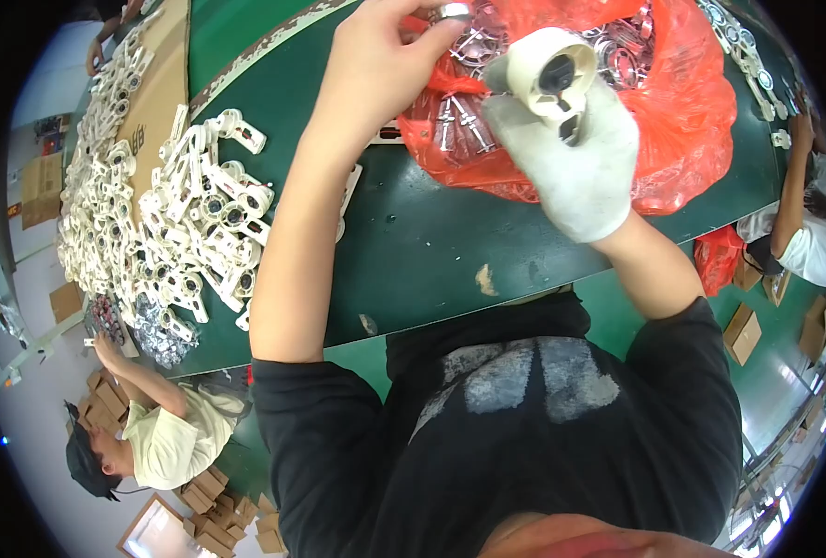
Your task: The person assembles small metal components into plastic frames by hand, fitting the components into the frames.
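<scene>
My right hand (pixel 585 163), in a pale work glove, is closed around a white plastic part (pixel 529 65). This part has a round, ring-like head with a dark opening, tilted toward me, and a smaller socket below it. My bare left hand (pixel 376 70) pinches a small shiny silver piece (pixel 455 11) between thumb and fingers, near the top edge of the view. Both hands are over an open red plastic bag (pixel 687 139) lying on the dark green table (pixel 422 260). Inside the bag are many clear and silver fittings (pixel 622 60), some round, some rod-shaped.
A heap of white plastic parts (pixel 213 200) covers the table's left, with a larger one (pixel 97 214) beyond. Small grey pieces (pixel 162 335) lie at the near left. A person in a cap (pixel 166 437) works at left, another (pixel 803 223) at right. Cartons (pixel 743 333) stand on the floor.
</scene>
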A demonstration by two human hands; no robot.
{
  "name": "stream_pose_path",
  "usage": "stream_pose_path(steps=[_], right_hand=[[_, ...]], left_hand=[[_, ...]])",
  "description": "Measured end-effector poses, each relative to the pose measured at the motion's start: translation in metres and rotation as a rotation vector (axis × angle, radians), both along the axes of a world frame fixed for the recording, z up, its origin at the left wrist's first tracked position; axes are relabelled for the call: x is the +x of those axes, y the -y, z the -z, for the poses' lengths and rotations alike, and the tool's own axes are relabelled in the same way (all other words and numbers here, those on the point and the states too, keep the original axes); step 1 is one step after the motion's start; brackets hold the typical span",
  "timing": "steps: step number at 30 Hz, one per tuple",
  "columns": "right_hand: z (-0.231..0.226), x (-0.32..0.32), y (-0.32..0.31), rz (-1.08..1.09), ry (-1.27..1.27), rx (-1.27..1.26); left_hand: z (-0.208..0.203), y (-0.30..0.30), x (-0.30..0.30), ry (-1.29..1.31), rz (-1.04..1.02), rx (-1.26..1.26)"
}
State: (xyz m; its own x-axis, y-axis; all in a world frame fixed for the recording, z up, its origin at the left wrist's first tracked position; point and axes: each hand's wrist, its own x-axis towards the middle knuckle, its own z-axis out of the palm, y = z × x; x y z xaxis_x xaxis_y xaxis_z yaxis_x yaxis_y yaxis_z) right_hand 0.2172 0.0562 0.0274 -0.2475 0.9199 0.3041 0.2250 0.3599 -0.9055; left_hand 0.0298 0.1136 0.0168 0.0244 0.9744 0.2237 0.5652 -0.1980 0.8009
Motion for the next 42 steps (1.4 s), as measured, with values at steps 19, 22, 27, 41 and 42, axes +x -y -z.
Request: stream_pose_path(steps=[19,22,27,41,42], right_hand=[[0.004,-0.009,-0.009,0.008,0.327,-0.075],[0.005,-0.011,-0.009,-0.021,0.485,-0.065],[0.016,-0.009,-0.005,-0.113,0.586,0.015],[0.009,-0.010,-0.001,-0.315,0.748,-0.029],[0.009,-0.009,-0.001,-0.315,0.748,-0.031]], left_hand=[[0.024,0.089,-0.038,0.147,0.013,0.409],[0.023,0.097,-0.037,0.219,0.040,0.412],[0.028,0.100,-0.025,0.030,0.054,0.524],[0.027,0.103,-0.023,0.149,0.185,0.275],[0.024,0.103,-0.026,0.069,0.217,0.338]])
